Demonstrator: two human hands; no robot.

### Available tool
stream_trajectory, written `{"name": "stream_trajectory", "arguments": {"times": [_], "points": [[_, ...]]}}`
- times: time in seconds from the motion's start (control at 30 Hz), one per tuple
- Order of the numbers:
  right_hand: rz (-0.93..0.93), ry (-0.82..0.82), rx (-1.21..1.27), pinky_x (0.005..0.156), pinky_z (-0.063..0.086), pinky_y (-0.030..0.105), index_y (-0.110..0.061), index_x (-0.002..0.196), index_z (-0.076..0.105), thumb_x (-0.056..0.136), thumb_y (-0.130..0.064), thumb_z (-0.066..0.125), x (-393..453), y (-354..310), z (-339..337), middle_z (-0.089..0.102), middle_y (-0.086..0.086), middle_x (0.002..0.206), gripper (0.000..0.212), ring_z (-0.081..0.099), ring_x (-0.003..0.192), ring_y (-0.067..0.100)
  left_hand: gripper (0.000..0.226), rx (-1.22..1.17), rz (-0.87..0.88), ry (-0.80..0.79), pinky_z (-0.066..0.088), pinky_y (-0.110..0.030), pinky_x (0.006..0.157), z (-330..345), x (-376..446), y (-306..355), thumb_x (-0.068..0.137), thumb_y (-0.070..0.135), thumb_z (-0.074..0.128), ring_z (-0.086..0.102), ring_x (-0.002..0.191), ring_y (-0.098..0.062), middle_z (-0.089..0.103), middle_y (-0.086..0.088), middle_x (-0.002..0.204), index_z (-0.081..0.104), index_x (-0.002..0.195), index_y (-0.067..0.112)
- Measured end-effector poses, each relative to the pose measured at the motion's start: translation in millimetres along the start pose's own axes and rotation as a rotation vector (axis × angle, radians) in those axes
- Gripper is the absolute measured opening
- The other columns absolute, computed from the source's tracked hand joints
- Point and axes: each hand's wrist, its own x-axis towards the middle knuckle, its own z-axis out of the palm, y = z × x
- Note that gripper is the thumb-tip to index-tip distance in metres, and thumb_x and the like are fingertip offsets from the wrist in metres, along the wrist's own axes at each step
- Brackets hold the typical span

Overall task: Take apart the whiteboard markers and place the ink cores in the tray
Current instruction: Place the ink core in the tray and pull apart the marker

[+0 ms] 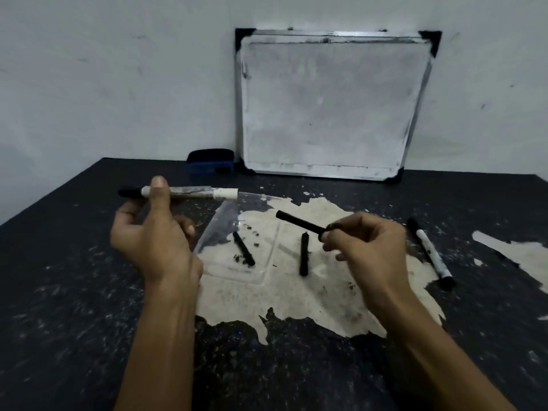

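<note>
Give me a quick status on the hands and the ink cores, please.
Left hand holds marker body. Right hand holds ink core above tray. Nothing blocking.

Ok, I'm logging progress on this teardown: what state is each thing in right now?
Left hand: holds marker body, cap on.
Right hand: pinches ink core above tray.
Tray: clear, one core inside.
Second core: lying by the tray's edge.
Spare marker: capped, on table.
Whiteboard: leaning on the wall.
</note>
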Motion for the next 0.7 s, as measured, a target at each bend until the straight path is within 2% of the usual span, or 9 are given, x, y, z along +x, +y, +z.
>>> {"name": "stream_trajectory", "arguments": {"times": [0.07,0.17,0.23,0.3,0.37,0.5,0.6,0.7], "points": [[-0.115,0.004,-0.241,0.05,0.052,0.02,-0.016,0.07,0.073,0.067,-0.009,0.075,4,-7,27,0.07,-0.006,0.061,0.008,0.066,0.055,0.007,0.04,-0.01,-0.023,0.056,0.032,-0.019,0.032,-6,9,-1,0.087,0.027,0.075,0.039,0.033,-0.006,0.062,-0.002,0.074,0.061,0.109,-0.003],[-0.225,-0.053,-0.533,0.063,0.057,0.034,-0.019,0.076,0.074,0.068,-0.023,0.07,9,-14,64,0.071,-0.007,0.068,0.009,0.066,0.065,0.014,0.029,-0.017,-0.045,0.112,0.03,-0.019,0.032,-14,19,-2,0.089,0.025,0.073,0.038,0.033,-0.006,0.059,-0.001,0.068,0.06,0.101,0.002],[-0.279,-0.09,-0.66,0.076,0.049,0.035,-0.019,0.076,0.072,0.071,-0.024,0.066,15,-12,83,0.072,-0.004,0.07,0.01,0.065,0.069,0.02,0.028,-0.016,-0.061,0.129,0.03,-0.018,0.031,-16,22,-4,0.09,0.024,0.072,0.038,0.034,-0.007,0.058,-0.002,0.066,0.06,0.101,0.003],[-0.324,-0.108,-0.774,0.08,0.035,0.034,-0.02,0.072,0.068,0.071,-0.023,0.063,20,-9,96,0.069,-0.004,0.067,0.007,0.063,0.068,0.021,0.031,-0.022,-0.077,0.136,0.029,-0.018,0.031,-17,24,-4,0.09,0.024,0.072,0.038,0.034,-0.007,0.058,-0.006,0.068,0.06,0.104,-0.002],[-0.355,-0.114,-0.849,0.079,0.026,0.034,-0.021,0.069,0.065,0.069,-0.025,0.061,24,-5,101,0.067,-0.005,0.063,0.006,0.06,0.068,0.02,0.042,-0.028,-0.087,0.144,0.03,-0.018,0.03,-16,24,-5,0.09,0.023,0.072,0.038,0.035,-0.008,0.061,-0.012,0.075,0.059,0.112,-0.01],[-0.382,-0.172,-0.986,0.076,0.019,0.035,-0.021,0.069,0.064,0.069,-0.033,0.053,26,-2,104,0.064,-0.004,0.063,0.017,0.058,0.07,0.021,0.045,-0.018,-0.1,0.145,0.031,-0.017,0.03,-15,25,-4,0.089,0.023,0.073,0.04,0.033,-0.006,0.065,-0.02,0.088,0.059,0.116,-0.01],[-0.359,-0.221,-0.998,0.081,0.023,0.037,-0.02,0.071,0.066,0.066,-0.035,0.048,26,-6,104,0.065,-0.002,0.065,0.024,0.058,0.072,0.022,0.044,-0.021,-0.112,0.134,0.031,-0.017,0.03,-14,24,-3,0.089,0.023,0.073,0.04,0.033,-0.005,0.067,-0.018,0.088,0.059,0.117,-0.009],[-0.35,-0.227,-0.956,0.08,0.026,0.037,-0.018,0.075,0.069,0.064,-0.026,0.059,25,-11,101,0.069,-0.002,0.069,0.017,0.062,0.074,0.023,0.043,-0.018,-0.119,0.123,0.032,-0.017,0.029,-14,22,-3,0.089,0.022,0.072,0.04,0.033,-0.005,0.067,-0.013,0.081,0.059,0.116,-0.008]]}}
